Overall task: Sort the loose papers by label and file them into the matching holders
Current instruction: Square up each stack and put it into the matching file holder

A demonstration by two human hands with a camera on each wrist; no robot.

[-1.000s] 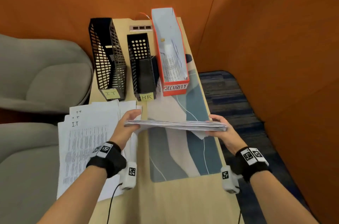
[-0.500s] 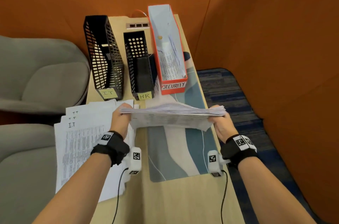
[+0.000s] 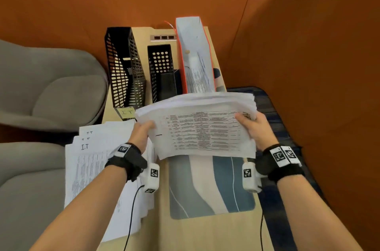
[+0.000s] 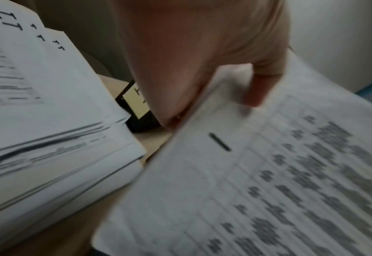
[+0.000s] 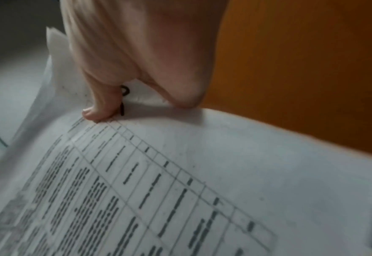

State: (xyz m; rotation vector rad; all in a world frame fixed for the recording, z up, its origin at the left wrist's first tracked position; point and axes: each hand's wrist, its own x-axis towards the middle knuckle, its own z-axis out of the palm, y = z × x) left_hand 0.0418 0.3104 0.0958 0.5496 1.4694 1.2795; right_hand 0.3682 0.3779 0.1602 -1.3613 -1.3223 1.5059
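both hands hold one thick stack of white printed sheets [image 3: 203,127] above the pale wooden desk [image 3: 160,220], tilted so its table-covered top page faces the camera. the left hand [image 3: 141,133] pinches the stack's left edge, thumb on the top page in the left wrist view and the other fingers [image 4: 176,97] hidden behind the paper. the right hand [image 3: 254,127] grips the right edge, thumb pressed on the page beside a handwritten mark; its other fingers are out of sight under the stack.

just left of the left fingers lies a fanned pile of white sheets marked "it" [image 3: 98,160], overhanging the desk edge. beyond the fingers stand three holders: a tall black mesh holder with a yellow "it" note [image 3: 123,69], a shorter black perforated holder [image 3: 162,73] and a red cardboard holder filled with papers [image 3: 195,55]. the held stack covers the lower fronts and labels of the last two. under the stack lies a blue and grey patterned mat [image 3: 205,189]. grey upholstered seats [image 3: 51,90] sit to the left, orange walls [image 3: 308,45] behind and right. both wrist views are blurred, so the print is unreadable.
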